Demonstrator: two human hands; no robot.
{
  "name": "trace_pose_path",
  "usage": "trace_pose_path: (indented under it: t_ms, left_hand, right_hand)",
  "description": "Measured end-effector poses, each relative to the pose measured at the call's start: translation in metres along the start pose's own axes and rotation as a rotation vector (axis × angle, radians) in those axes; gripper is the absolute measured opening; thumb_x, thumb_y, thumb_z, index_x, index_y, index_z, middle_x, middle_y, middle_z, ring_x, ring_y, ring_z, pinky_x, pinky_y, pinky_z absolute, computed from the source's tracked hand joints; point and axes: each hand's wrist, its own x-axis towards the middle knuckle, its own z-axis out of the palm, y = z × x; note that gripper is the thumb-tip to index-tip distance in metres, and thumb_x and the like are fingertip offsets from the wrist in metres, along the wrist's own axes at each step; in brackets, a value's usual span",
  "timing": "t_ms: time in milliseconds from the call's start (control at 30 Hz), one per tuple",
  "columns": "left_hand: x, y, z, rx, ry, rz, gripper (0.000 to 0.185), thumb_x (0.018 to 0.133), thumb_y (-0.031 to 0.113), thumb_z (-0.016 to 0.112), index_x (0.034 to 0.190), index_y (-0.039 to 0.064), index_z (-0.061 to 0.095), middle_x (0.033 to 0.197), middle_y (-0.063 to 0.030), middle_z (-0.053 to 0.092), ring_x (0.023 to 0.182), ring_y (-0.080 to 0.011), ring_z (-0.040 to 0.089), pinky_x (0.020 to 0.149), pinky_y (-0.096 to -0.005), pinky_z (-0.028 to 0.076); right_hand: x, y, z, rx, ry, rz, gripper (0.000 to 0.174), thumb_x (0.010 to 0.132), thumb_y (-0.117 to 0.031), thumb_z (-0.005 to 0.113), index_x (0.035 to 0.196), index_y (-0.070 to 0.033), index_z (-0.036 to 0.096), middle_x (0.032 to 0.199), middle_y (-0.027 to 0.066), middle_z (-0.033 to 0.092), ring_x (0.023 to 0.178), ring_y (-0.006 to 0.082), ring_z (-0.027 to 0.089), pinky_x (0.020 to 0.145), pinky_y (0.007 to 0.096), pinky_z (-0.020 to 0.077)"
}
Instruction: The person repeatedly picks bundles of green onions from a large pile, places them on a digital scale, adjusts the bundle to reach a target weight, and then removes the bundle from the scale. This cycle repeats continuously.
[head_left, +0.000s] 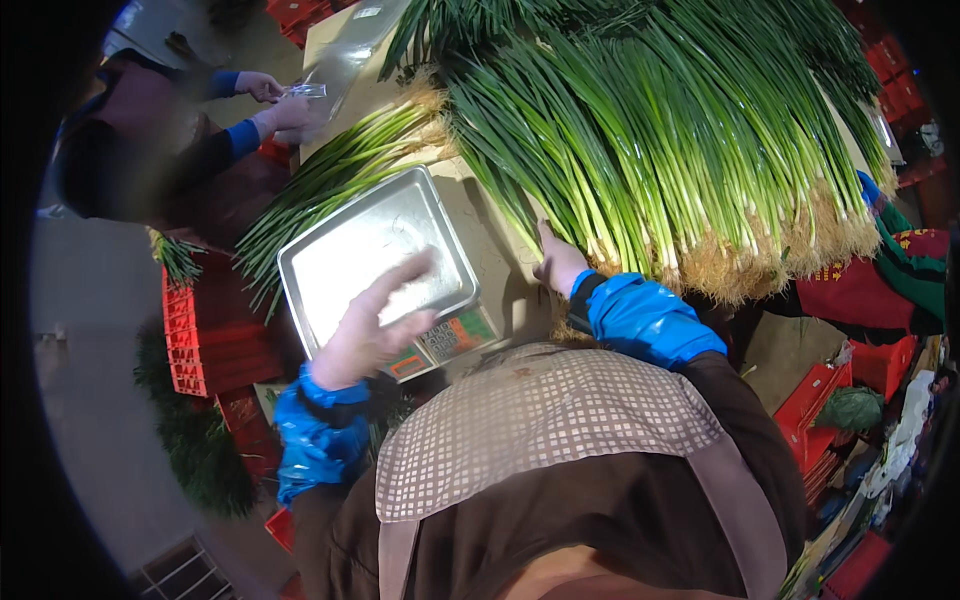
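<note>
My left hand (379, 322), blurred and with its fingers apart, is over the near part of a metal weighing tray (439, 202) and holds nothing. The tray sits on a digital scale (461, 334) with a keypad at its near edge. My right hand (559, 259) is at the near left end of a broad row of green onions (652, 150), its fingers around or against the root end of a few stalks; how firmly it grips them cannot be told. The roots (735, 262) of the row point towards me. A smaller pile of green onions (337, 165) lies beyond and left of the tray.
At the left a co-worker's hands (289, 112) hold a small clear item by the table (330, 37). Another person's sleeve (892, 217) is at the right. Red crates (214, 330) stand at the left, and more red crates (814, 405) at the lower right.
</note>
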Motion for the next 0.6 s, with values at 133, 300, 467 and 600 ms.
trace_pose_path:
  t_ms: [133, 300, 467, 600]
  left_hand:
    - [0.043, -0.032, 0.101, -0.409, -0.324, -0.111, 0.064, 0.100, 0.039, 0.052, 0.145, -0.002, 0.035, 0.123, -0.0132, 0.058, 0.114, -0.0206, 0.055, 0.098, -0.0322, 0.044]
    - [0.115, -0.066, 0.204, -1.093, -0.041, -0.597, 0.050, 0.095, 0.045, 0.057, 0.113, -0.002, 0.056, 0.095, -0.0113, 0.063, 0.085, -0.0201, 0.058, 0.077, -0.0325, 0.048]
    - [0.138, -0.094, 0.253, -0.942, 0.235, -0.570, 0.035, 0.089, 0.034, 0.062, 0.095, -0.001, 0.064, 0.087, -0.0112, 0.066, 0.075, -0.0238, 0.063, 0.069, -0.0353, 0.048]
    - [0.138, -0.102, 0.255, -0.965, 0.273, -0.359, 0.031, 0.092, 0.029, 0.058, 0.097, -0.001, 0.066, 0.087, -0.0134, 0.067, 0.080, -0.0226, 0.064, 0.070, -0.0346, 0.049]
  right_hand:
    - [-0.002, 0.009, -0.017, 0.519, -0.126, -0.214, 0.046, 0.090, -0.023, 0.066, 0.125, 0.005, 0.055, 0.105, 0.0110, 0.067, 0.090, 0.0155, 0.062, 0.081, 0.0290, 0.0499]
    - [-0.023, 0.013, -0.051, 0.190, 0.141, -0.190, 0.033, 0.094, -0.033, 0.055, 0.109, -0.005, 0.063, 0.104, 0.0162, 0.067, 0.089, 0.0298, 0.067, 0.073, 0.0413, 0.0537]
    - [-0.009, 0.014, -0.044, -0.506, 0.188, -0.108, 0.043, 0.088, -0.014, 0.057, 0.128, -0.001, 0.048, 0.094, 0.0227, 0.067, 0.087, 0.0354, 0.068, 0.072, 0.0440, 0.0550]
    - [-0.005, 0.010, -0.048, -0.335, 0.150, -0.090, 0.035, 0.087, -0.022, 0.057, 0.115, -0.001, 0.059, 0.090, 0.0215, 0.069, 0.086, 0.0368, 0.068, 0.075, 0.0463, 0.0542]
